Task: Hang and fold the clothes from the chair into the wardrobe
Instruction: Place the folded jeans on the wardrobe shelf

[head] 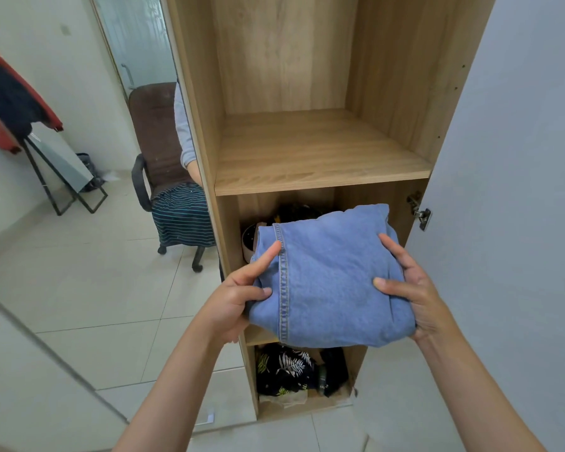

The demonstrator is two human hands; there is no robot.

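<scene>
A folded pair of light blue jeans (330,282) is held in front of the wooden wardrobe (320,148), level with its middle compartment. My left hand (238,295) grips the jeans' left edge, thumb on top. My right hand (415,288) grips the right edge. The upper shelf (320,171) is bare wood. Dark clothes and a white round object (250,243) lie in the middle compartment behind the jeans. A leaf-print dark garment (287,367) fills the bottom compartment. A dark striped garment (180,216) hangs over the brown office chair (157,138) at the left.
The wardrobe door (509,190) stands open at the right, its hinge (419,212) beside the jeans. A red and dark jacket (10,99) hangs on a black stand (62,187) at the far left. The floor is pale tile.
</scene>
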